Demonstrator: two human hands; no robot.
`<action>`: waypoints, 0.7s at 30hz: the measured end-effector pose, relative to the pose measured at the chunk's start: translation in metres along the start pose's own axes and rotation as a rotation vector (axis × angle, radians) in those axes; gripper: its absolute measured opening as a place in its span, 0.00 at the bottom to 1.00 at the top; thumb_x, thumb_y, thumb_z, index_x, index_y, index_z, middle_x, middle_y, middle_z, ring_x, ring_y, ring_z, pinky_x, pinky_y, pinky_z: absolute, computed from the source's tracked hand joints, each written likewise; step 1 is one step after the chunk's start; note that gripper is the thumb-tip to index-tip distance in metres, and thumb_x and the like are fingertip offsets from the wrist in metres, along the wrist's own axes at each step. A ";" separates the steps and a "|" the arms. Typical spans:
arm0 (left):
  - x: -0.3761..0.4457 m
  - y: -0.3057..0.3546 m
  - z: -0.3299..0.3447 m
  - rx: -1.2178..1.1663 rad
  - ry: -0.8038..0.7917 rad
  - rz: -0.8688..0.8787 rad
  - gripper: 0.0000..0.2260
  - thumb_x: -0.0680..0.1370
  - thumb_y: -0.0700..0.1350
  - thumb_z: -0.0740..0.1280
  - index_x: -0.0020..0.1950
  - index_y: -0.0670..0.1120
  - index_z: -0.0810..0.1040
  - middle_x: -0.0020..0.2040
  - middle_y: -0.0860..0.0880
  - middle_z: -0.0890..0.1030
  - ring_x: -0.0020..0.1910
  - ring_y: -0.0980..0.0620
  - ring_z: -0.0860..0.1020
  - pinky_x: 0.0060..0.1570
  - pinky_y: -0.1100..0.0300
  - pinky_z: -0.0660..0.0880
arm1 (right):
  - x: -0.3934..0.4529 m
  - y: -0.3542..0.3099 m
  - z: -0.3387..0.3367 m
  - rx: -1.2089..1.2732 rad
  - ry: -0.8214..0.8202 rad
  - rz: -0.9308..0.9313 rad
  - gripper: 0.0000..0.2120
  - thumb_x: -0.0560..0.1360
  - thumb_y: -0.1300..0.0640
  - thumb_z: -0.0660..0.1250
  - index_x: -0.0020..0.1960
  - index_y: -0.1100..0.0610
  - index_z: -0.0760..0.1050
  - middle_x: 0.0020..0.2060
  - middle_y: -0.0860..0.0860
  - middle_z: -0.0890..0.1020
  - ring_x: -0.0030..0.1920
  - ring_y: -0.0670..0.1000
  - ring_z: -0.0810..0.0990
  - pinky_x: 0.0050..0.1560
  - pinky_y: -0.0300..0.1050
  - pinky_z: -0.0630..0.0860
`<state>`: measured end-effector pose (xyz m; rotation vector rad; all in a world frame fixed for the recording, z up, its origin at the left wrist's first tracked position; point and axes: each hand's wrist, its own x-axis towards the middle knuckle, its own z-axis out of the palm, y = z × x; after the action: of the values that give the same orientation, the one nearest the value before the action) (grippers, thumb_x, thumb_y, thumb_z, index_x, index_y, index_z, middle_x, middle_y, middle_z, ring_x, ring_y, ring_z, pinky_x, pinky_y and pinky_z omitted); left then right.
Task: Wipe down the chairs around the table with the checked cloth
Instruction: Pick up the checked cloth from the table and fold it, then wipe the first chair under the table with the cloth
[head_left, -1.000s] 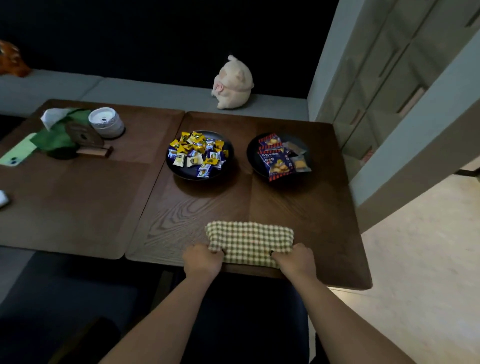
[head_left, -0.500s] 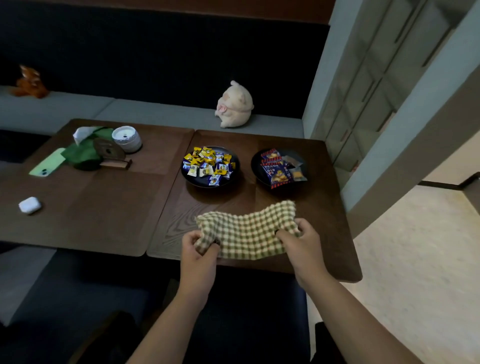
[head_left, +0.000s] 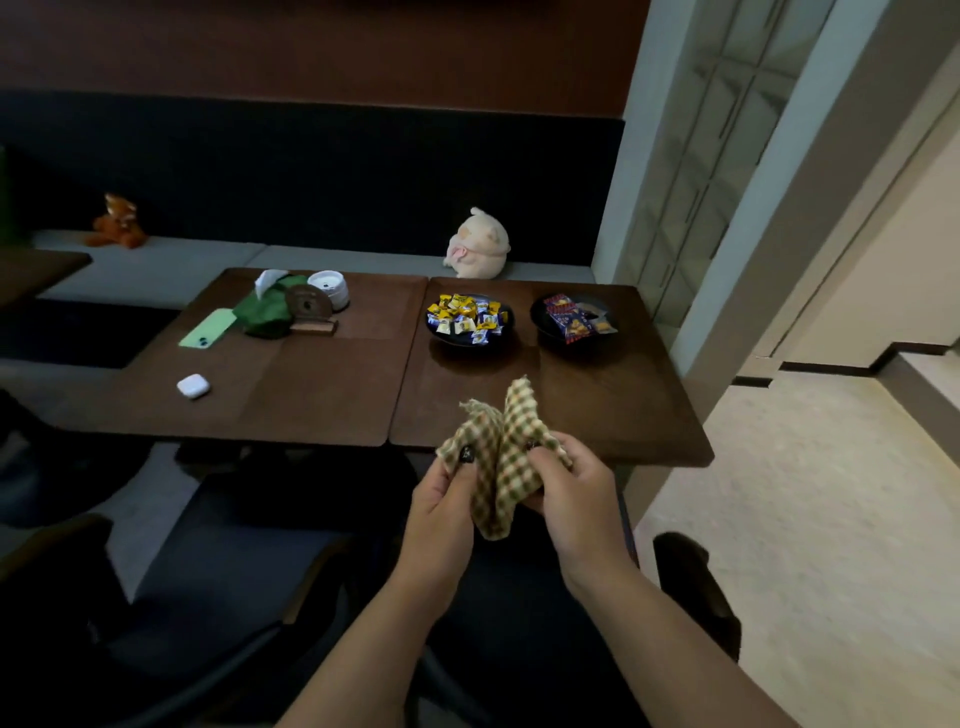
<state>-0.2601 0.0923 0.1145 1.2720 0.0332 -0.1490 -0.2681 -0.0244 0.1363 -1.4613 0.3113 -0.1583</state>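
Two dark wooden tables are standing pushed together edge to edge, forming one long surface (head_left: 322, 395) in front of a grey bench seat (head_left: 171, 265) with a dark backrest. Dark chairs (head_left: 218, 582) are sitting at the near side, dim and hard to make out in detail.

On the bench: one pale plush toy (head_left: 478, 244) is sitting behind the right-hand table; one orange plush toy (head_left: 118, 222) is sitting far to the left.

On the right-hand table: one dark bowl of yellow and blue wrapped sweets (head_left: 469, 318), and just beside it one dark bowl of red and blue snack packets (head_left: 576, 321).

On the left-hand table: one green cloth bundle (head_left: 264, 314) with a white tissue poking out, one round wooden plaque on a stand (head_left: 309, 306) leaning against it, one white round container (head_left: 330, 289) behind, one light green phone (head_left: 208, 327) lying flat, one white earbud case (head_left: 192, 386) well apart toward the near edge.

One checked cloth (head_left: 498, 457), green and cream, is hanging bunched in the air just off the near edge of the right-hand table, not touching the surface. The left hand (head_left: 441, 499) is pinching its left fold, thumb on top. The right hand (head_left: 571, 493) is gripping its right fold with fingers curled. Both hands are close together, clasping the cloth between them.
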 end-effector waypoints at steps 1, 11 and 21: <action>-0.013 0.001 -0.006 -0.009 -0.014 -0.017 0.13 0.84 0.44 0.57 0.61 0.53 0.79 0.58 0.50 0.83 0.59 0.51 0.80 0.56 0.55 0.75 | -0.016 0.001 0.004 0.014 -0.012 0.002 0.09 0.77 0.57 0.63 0.50 0.49 0.81 0.44 0.48 0.85 0.47 0.47 0.84 0.52 0.53 0.80; -0.088 0.006 -0.033 -0.196 -0.064 -0.171 0.19 0.78 0.55 0.61 0.62 0.45 0.78 0.58 0.43 0.82 0.55 0.47 0.82 0.46 0.56 0.79 | -0.106 0.012 0.003 -0.187 -0.190 -0.100 0.12 0.79 0.60 0.62 0.47 0.45 0.81 0.49 0.44 0.83 0.50 0.41 0.81 0.44 0.33 0.77; -0.119 -0.044 0.022 -0.040 -0.089 -0.244 0.09 0.82 0.43 0.62 0.57 0.53 0.78 0.51 0.53 0.85 0.50 0.55 0.83 0.40 0.62 0.79 | -0.121 0.044 -0.091 -0.507 0.145 -0.123 0.16 0.69 0.54 0.75 0.52 0.46 0.72 0.50 0.44 0.77 0.48 0.38 0.76 0.44 0.29 0.72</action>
<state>-0.3846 0.0700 0.0916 1.2172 0.1144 -0.4126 -0.4144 -0.0707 0.0986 -1.9774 0.3983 -0.3014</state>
